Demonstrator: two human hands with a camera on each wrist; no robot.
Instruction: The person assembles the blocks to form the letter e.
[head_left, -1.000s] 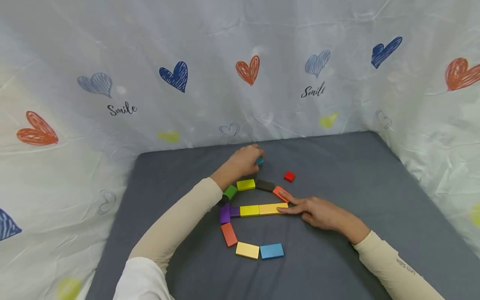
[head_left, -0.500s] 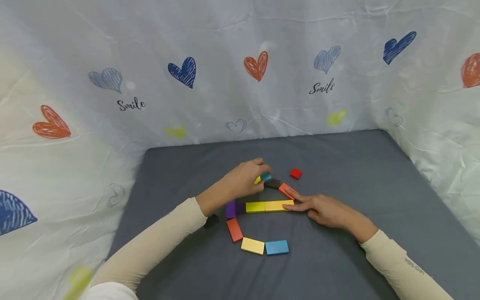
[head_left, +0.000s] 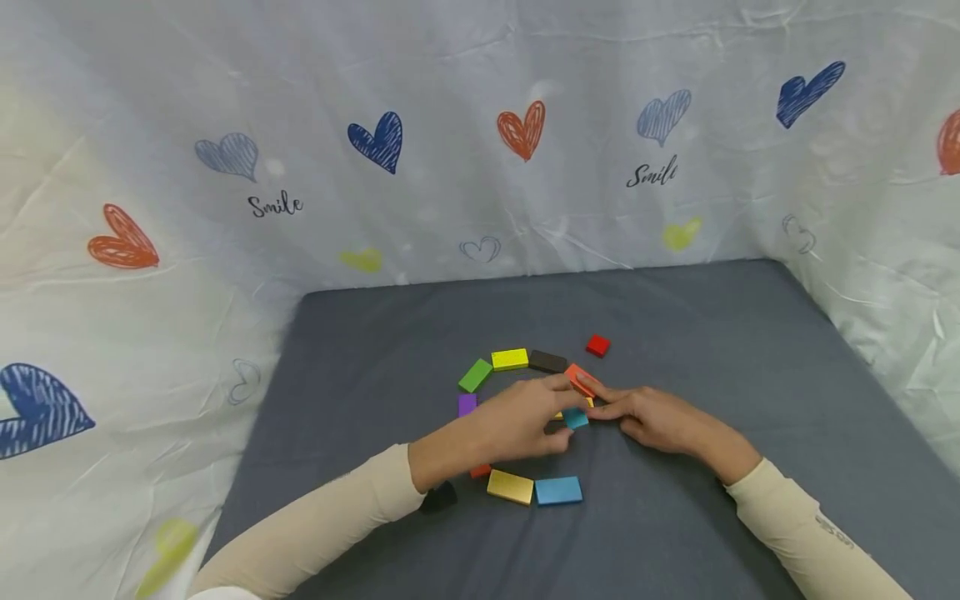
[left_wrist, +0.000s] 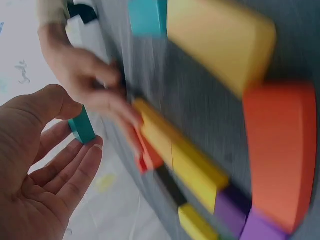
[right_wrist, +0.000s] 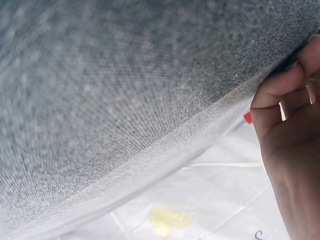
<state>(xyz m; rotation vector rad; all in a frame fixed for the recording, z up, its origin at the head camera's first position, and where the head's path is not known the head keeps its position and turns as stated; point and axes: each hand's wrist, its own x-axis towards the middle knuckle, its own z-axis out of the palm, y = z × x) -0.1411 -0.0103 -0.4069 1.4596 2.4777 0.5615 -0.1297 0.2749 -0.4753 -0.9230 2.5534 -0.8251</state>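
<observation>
My left hand [head_left: 510, 421] pinches a small teal block [left_wrist: 82, 125] between thumb and fingers, over the middle row of blocks. In the left wrist view the row shows a yellow-orange block [left_wrist: 156, 134], a yellow block [left_wrist: 192, 175] and a dark purple one [left_wrist: 232, 205]. My right hand [head_left: 663, 423] stretches two fingers out to the row's right end. One fingertip rests on the orange-red block [head_left: 577, 377], the other at the end of the yellow-orange block. In the head view, the left hand and forearm hide most of the middle row.
Around the row curve a purple block [head_left: 467, 405], green block [head_left: 476, 376], yellow block [head_left: 510, 359] and black block [head_left: 547, 361]. Nearer lie a pale yellow block [head_left: 511, 487] and blue block [head_left: 558, 491]. A red block [head_left: 597, 346] sits apart on the grey cloth [head_left: 697, 333].
My left hand has brought the teal block from behind the curve toward me and right, over the middle row beside the right fingertips. The right hand keeps its place on the blocks.
</observation>
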